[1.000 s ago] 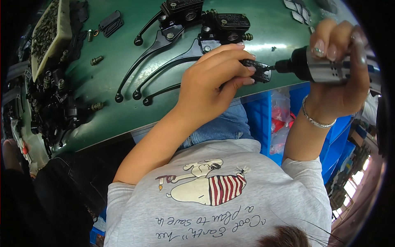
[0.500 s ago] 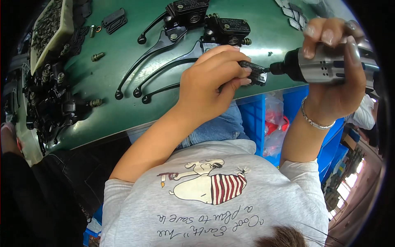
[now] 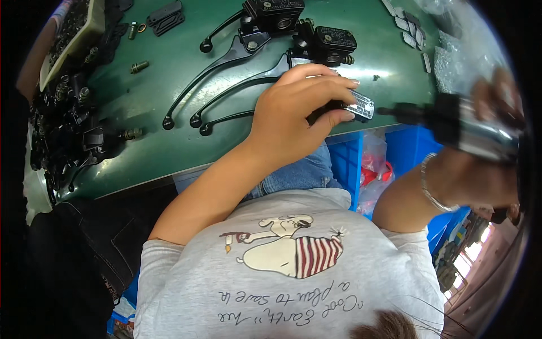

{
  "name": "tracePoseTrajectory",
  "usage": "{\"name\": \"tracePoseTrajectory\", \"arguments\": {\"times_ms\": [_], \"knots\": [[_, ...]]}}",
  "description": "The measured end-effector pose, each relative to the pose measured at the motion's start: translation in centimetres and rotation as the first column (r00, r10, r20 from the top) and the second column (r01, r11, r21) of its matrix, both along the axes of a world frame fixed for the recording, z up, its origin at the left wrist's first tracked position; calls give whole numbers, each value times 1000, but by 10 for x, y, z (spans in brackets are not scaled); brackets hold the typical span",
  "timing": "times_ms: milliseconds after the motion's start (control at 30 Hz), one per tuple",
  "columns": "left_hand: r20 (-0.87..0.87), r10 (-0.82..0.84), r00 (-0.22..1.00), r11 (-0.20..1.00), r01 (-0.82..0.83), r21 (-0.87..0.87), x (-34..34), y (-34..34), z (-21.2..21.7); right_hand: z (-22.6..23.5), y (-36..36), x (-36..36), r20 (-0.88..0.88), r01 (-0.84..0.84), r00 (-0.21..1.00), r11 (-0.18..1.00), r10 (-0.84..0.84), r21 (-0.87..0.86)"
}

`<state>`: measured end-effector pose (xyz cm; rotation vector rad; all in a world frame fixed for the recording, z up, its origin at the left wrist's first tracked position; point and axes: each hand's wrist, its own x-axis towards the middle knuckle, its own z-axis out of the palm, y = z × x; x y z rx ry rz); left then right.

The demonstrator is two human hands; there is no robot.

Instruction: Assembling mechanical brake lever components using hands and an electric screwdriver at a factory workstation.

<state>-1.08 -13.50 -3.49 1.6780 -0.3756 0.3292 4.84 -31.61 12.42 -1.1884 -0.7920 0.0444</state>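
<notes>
My left hand (image 3: 302, 110) is closed around a black brake master cylinder (image 3: 361, 106), whose lid end shows past my fingertips. Much of that part is hidden by the hand. A thin black lever emerges from behind my wrist; I cannot tell whether it belongs to the held part. My right hand (image 3: 491, 127), smeared by motion, grips a silver and black power screwdriver (image 3: 446, 118) at the right. The screwdriver's bit points at the held part with a small gap between them. Beyond my left hand lie two more master cylinders (image 3: 336, 44) with curved brake levers (image 3: 217, 70).
Black assemblies with brass-coloured bolts (image 3: 84, 121) crowd the table's left side, below a cream tray (image 3: 93, 28) of small parts. A loose bolt (image 3: 139, 66) and black plates (image 3: 164, 17) lie nearby. Small grey plates (image 3: 411, 31) and clear plastic (image 3: 451, 62) are at far right. Blue crates (image 3: 347, 164) stand below the edge.
My right hand has drawn the screwdriver right, off the held part. My left hand has tilted the part so its lid shows more. A person's arm now shows at far left by the tray.
</notes>
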Motion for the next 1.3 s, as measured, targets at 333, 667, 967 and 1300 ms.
{"name": "tracePoseTrajectory", "arguments": {"times_ms": [333, 667, 967, 1300], "knots": [[-128, -61, 990, 993, 48, -105, 2, 5, 2, -15, 7, 1, -43, -38, 999, 994, 33, -101], [-183, -70, 981, 990, 47, -130, -1, 4, 4, -22, 18, 7, -103, -98, 992, 976, 79, -193], [-141, -52, 989, 992, 35, -121, -1, 3, 3, -30, 17, 6, -125, -73, 990, 995, 64, -66], [-143, -44, 989, 993, 27, -115, -1, 2, 2, -31, 15, 35, -37, -424, 906, 903, 422, -74]]}}
